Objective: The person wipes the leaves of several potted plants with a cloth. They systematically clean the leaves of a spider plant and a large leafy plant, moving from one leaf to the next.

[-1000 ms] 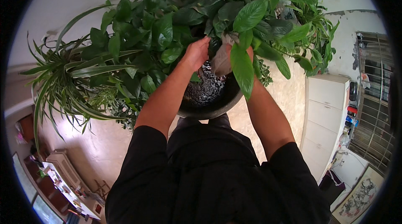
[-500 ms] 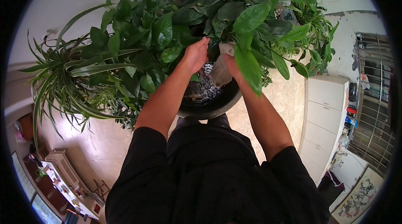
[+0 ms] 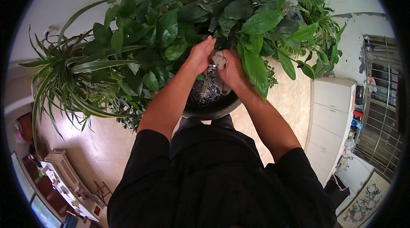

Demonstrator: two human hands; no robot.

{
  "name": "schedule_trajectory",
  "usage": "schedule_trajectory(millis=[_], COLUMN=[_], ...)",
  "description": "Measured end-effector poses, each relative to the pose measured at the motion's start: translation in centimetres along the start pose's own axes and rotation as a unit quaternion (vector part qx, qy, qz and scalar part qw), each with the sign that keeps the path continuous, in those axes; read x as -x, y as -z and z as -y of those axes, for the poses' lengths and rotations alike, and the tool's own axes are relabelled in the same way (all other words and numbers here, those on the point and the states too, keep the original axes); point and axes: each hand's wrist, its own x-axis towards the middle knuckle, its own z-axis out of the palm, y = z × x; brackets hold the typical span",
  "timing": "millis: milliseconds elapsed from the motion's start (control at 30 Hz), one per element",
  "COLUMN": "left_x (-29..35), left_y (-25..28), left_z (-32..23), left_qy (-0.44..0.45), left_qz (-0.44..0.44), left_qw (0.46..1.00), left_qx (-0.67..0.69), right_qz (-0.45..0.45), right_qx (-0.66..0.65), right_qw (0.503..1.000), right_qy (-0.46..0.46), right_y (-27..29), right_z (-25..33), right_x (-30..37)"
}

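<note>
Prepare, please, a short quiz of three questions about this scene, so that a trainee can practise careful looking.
1. Which of the person's hands is holding the pale cloth?
2. True or false: the white cabinet with drawers stands on the left side of the picture.
3. Choose one. The round pot below the hands is: A) bright red; B) dark; C) yellow.

Key:
1. The right hand.
2. False; it stands on the right side.
3. B.

Right hand hides part of pale cloth; far rim of dark pot lost behind leaves; topmost cut by upper edge.
</note>
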Motion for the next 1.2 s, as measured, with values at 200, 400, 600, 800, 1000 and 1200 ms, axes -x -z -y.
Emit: schedule_trajectory(millis=[200,400,600,800,1000,1200], left_x=[2.3,1.3,0.9,1.2,1.0,2.1], left_y=[-3.2,-2.0,-0.6,-2.2,0.1,0.1], left_z=[-1.3,-1.1,-1.5,-0.8,0.2,0.1], left_qy=[0.019,-0.038,-0.013,-0.047,-0.071,-0.065], left_qz=[-0.027,-0.008,0.087,-0.061,0.011,0.004], left_qw=[0.999,0.999,0.992,0.997,0.996,0.996], left_qx=[-0.002,0.016,0.095,0.006,-0.056,-0.059], right_qz=[-0.051,0.052,0.063,0.063,0.045,-0.031], right_qx=[0.086,0.000,-0.031,0.019,-0.051,0.135], right_qw=[0.993,0.994,0.991,0.996,0.991,0.987], right_qy=[0.063,-0.100,-0.115,-0.060,-0.112,-0.084], right_y=[1.7,1.9,1.7,3.0,4.0,2.3], right_z=[-1.3,0.3,0.7,1.2,1.4,0.8], right_x=[0.0,0.3,4.1,4.2,4.8,1.4])
